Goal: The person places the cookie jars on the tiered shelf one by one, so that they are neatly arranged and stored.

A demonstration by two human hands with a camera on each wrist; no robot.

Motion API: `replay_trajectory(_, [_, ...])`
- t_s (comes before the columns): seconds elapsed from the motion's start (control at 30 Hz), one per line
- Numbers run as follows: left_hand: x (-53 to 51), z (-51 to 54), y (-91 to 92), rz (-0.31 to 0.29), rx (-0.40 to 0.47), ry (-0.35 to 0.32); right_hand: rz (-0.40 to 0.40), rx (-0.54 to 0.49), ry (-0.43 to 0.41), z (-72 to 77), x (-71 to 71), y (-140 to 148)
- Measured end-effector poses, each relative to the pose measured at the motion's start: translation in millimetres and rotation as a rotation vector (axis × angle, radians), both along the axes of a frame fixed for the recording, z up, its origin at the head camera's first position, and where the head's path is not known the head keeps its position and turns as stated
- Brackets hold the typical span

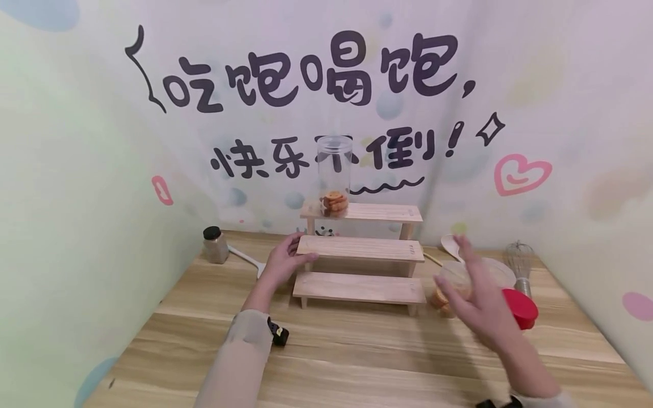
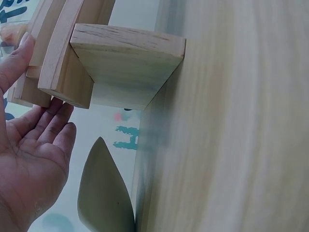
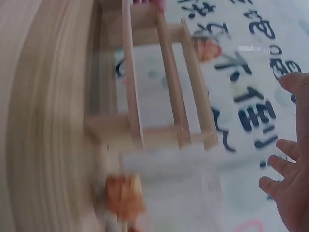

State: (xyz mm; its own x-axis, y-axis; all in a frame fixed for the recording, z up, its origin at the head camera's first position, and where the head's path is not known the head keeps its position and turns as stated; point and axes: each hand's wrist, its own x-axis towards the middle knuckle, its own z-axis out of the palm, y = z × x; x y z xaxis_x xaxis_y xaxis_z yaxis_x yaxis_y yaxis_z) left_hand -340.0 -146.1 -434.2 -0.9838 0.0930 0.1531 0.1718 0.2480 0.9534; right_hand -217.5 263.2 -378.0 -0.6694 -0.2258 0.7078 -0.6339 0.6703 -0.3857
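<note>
A three-tier wooden stand rises on the table. My left hand is at the left end of its middle board, thumb towards the front edge and fingers round the back; in the left wrist view this hand touches the wood with thumb and fingertips. On the top board stands a tall clear jar with several round crackers at the bottom. Raised with spread fingers, my right hand holds nothing and partly hides a second clear container of crackers on the table.
Beside the right hand is a red lid or tub. Behind it are a white spoon, a clear bowl and a whisk. At the left stand a black-capped spice jar and a white-handled utensil. A printed cloth hangs behind.
</note>
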Motion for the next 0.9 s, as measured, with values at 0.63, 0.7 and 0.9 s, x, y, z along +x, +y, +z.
replay_trajectory(0.63, [-0.8, 0.1, -3.4, -0.03, -0.006, -0.002, -0.142, -0.308, -0.117, -92.8, 27.1, 113])
replay_trajectory(0.7, [-0.9, -0.5, -3.9, -0.038, -0.005, -0.009, -0.132, -0.288, -0.135, -97.5, 27.5, 114])
replay_trajectory(0.9, [-1.3, -1.0, -1.8, -0.04, -0.003, -0.016, -0.181, -0.204, -0.238, -100.9, 33.7, 119])
